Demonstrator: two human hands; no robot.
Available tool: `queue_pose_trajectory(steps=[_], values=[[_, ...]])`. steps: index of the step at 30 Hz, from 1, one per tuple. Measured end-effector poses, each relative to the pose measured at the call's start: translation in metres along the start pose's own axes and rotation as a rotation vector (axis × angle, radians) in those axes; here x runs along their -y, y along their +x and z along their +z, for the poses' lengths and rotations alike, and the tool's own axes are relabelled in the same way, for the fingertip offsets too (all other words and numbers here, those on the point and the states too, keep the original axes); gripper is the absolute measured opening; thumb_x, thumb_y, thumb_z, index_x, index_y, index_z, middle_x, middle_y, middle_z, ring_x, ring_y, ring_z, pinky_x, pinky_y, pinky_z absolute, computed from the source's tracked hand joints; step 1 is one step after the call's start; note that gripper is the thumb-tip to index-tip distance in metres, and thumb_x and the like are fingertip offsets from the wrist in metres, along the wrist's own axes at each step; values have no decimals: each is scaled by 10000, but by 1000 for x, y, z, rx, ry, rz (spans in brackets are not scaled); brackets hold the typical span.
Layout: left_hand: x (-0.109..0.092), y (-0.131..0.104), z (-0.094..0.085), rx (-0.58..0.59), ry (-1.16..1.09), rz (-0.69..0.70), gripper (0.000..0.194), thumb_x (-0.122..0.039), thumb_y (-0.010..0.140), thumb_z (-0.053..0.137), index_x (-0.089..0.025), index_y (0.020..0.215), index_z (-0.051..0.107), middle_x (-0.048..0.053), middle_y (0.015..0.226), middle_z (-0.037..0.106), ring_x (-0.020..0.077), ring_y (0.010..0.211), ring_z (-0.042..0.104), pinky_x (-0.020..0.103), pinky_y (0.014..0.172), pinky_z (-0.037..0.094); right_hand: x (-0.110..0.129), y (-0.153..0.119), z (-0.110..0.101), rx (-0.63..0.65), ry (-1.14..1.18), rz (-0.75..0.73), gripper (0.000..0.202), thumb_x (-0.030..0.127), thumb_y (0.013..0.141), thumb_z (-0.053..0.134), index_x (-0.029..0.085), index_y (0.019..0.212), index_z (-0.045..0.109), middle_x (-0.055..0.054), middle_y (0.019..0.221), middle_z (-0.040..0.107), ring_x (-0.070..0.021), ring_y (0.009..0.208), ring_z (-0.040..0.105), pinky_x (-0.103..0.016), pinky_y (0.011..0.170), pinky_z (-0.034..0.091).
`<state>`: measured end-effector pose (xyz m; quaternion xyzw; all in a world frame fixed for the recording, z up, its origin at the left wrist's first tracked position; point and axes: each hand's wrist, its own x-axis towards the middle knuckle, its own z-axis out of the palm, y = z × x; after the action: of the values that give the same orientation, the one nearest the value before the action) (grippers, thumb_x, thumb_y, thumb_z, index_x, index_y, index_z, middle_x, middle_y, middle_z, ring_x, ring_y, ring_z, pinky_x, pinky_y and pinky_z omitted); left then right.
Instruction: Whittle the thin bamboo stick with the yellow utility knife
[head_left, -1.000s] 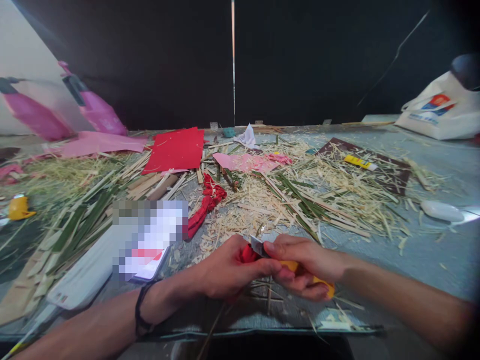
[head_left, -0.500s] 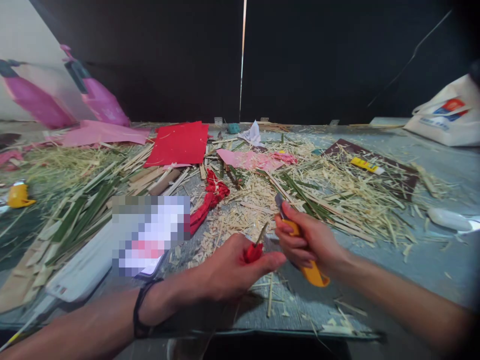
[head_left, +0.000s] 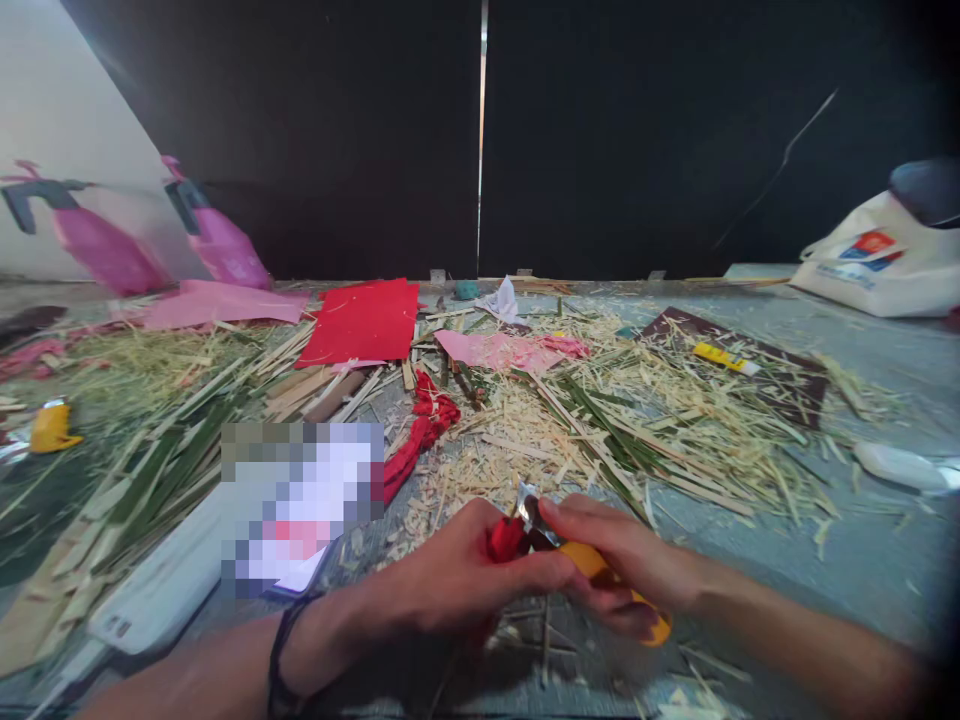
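Steel blade [head_left: 527,503] against red-wrapped sliver [head_left: 507,537]

My feed is dim overall: the background is a near-black wall, split by one thin bright vertical strip of light. The surface [head_left: 825,520] is lit softly and evenly, with a weak shadow under my left hand [head_left: 457,580]. Wide-angle distortion bends the edges, and the corners darken. A pixelated patch [head_left: 300,500] masks something at centre-left. The pink shapes [head_left: 217,240] at far left are smeared and out of focus.
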<state>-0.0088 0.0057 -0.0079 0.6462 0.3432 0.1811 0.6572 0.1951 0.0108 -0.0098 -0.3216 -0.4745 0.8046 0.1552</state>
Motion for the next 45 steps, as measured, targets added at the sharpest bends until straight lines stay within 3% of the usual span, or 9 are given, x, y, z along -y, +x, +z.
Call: queue_pose_trajectory(steps=[6, 13, 17, 25, 28, 34, 41, 45], values=[[0, 2, 0, -30, -38, 68, 468, -547, 877, 681, -155, 646, 573, -89, 525, 333, 63, 496, 252, 226, 440, 182, -2, 0, -2, 67, -6, 74, 647, 748, 904, 500, 184, 587, 488, 75, 355, 350, -59, 248, 274, -152, 241, 259], [7, -1, 1, -247, -272, -41, 490, -626, 818, 711, -205, 706, 487, -99, 499, 397, 63, 416, 343, 202, 395, 275, -6, 3, 0, 79, 113, -46, 598, 690, 944, 481, 182, 628, 487, 87, 366, 332, -55, 245, 266, -143, 256, 302], [5, 0, 0, -121, -256, -70, 552, -677, 807, 692, -213, 633, 448, -91, 446, 385, 66, 371, 357, 214, 368, 279, -7, 4, -2, 55, 137, -43, 595, 691, 943, 477, 181, 635, 491, 85, 373, 343, -52, 247, 252, -144, 256, 291], [2, -2, -4, -77, -312, -64, 566, -658, 815, 697, -211, 579, 442, -91, 416, 356, 66, 356, 362, 224, 360, 266, -8, 3, 0, 24, 94, -59, 572, 663, 963, 466, 181, 657, 505, 75, 390, 374, -59, 261, 281, -145, 266, 305], [3, -2, -5, -27, -244, -72, 532, -661, 832, 675, -198, 626, 514, -82, 429, 397, 74, 369, 392, 225, 368, 284, -8, 3, 0, 14, 71, -41, 608, 707, 933, 476, 181, 631, 509, 72, 376, 375, -63, 250, 285, -154, 257, 303], [-2, -6, -1, -52, -182, -111, 500, -628, 807, 728, -192, 669, 526, -92, 450, 394, 51, 394, 327, 214, 378, 182, -11, 5, -1, -56, 93, -124, 629, 657, 979, 448, 166, 593, 520, 68, 371, 362, -54, 258, 268, -149, 263, 275], [6, -6, 0, -61, -59, -153, 546, -665, 808, 695, -205, 626, 464, -91, 446, 383, 65, 399, 318, 223, 376, 205, -9, 4, 1, -63, 63, -167, 579, 660, 968, 473, 173, 663, 539, 76, 379, 381, -61, 269, 275, -155, 273, 274], [-1, -6, 0, -42, 21, -141, 617, -708, 830, 629, -196, 569, 404, -90, 489, 340, 60, 443, 279, 219, 399, 178, -7, -1, 4, -105, -3, -183, 596, 683, 952, 483, 173, 649, 530, 75, 382, 383, -58, 280, 281, -154, 278, 253]])
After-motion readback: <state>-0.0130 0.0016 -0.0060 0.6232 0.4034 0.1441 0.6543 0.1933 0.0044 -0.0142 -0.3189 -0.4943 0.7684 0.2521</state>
